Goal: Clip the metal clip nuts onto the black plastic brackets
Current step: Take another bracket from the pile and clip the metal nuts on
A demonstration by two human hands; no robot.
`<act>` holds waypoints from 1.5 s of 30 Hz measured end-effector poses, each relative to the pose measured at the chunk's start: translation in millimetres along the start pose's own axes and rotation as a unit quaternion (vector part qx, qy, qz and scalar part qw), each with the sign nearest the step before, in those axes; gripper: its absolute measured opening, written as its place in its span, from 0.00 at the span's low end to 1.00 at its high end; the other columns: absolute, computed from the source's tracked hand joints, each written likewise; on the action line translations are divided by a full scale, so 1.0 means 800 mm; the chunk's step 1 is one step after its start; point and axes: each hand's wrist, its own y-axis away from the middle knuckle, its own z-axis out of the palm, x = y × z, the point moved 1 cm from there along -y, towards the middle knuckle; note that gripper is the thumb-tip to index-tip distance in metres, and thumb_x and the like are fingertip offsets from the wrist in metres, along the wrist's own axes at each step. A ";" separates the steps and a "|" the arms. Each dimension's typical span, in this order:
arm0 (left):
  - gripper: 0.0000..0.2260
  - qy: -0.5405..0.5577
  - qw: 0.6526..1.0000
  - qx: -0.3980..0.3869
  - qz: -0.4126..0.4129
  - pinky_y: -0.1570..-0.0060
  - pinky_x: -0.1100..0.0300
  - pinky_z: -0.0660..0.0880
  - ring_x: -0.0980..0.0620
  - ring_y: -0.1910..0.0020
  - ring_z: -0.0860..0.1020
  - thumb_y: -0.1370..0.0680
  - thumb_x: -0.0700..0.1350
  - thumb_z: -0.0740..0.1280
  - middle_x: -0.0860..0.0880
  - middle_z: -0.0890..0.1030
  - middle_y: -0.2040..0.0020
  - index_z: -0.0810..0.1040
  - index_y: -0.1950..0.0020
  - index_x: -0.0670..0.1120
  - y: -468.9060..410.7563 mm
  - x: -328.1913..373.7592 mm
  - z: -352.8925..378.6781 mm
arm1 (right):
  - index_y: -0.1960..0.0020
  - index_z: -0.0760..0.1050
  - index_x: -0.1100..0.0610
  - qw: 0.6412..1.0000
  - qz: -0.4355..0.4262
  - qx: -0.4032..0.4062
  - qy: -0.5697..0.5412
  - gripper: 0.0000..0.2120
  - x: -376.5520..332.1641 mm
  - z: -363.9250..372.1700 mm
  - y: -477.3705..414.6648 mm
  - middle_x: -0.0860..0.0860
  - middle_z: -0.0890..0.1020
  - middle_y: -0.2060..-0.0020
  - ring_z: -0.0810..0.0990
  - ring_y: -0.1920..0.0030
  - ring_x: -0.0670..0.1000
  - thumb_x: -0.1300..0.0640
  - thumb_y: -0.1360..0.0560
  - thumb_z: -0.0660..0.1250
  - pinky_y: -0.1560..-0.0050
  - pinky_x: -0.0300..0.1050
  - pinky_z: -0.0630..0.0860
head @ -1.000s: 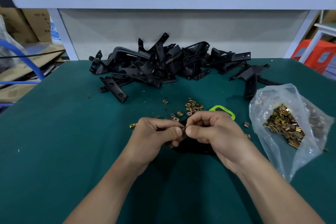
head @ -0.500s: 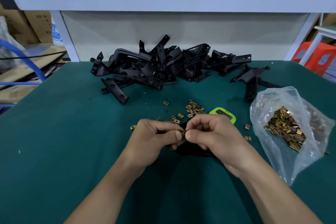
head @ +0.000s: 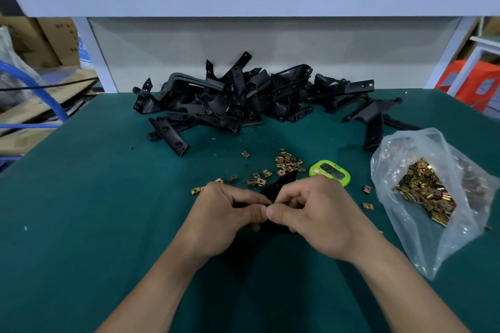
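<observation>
Newly out — bracket (head: pixel 281 185) diagonal, far-right.

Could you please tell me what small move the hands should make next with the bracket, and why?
Probably push the thumbs in to seat the clip nut: left hand and right hand both pinch the black bracket, thumbs meeting at its edge. The nut itself is hidden.

brackets (head: pixel 238 100): matt black plastic | clip nuts (head: pixel 288 162): shiny brassy metal | bag (head: pixel 422 167): glossy clear plastic
</observation>
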 end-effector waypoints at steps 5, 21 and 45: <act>0.04 0.037 0.999 0.031 0.008 0.62 0.61 0.77 0.54 0.67 0.79 0.25 0.42 0.76 0.43 0.85 0.64 0.89 0.56 0.50 -0.001 0.001 0.004 | 0.68 0.80 0.50 0.998 -0.022 0.050 -0.023 0.13 0.001 -0.002 0.002 0.47 0.77 0.76 0.71 0.74 0.43 0.52 0.26 0.77 0.72 0.40 0.66; 0.10 0.126 0.967 0.200 -0.100 0.63 0.65 0.78 0.52 0.65 0.83 0.25 0.34 0.74 0.46 0.86 0.63 0.87 0.60 0.49 -0.006 -0.012 -0.002 | 0.66 0.76 0.48 0.948 0.099 0.186 0.238 0.18 0.021 -0.013 0.001 0.45 0.79 0.69 0.77 0.63 0.52 0.36 0.27 0.67 0.65 0.46 0.68; 0.04 0.219 0.950 0.191 -0.112 0.61 0.63 0.81 0.50 0.63 0.84 0.21 0.37 0.72 0.42 0.87 0.58 0.87 0.51 0.43 -0.002 -0.005 -0.005 | 0.59 0.63 0.50 0.922 0.068 0.225 0.308 0.13 0.010 0.027 0.002 0.46 0.67 0.75 0.65 0.73 0.57 0.58 0.23 0.67 0.69 0.47 0.62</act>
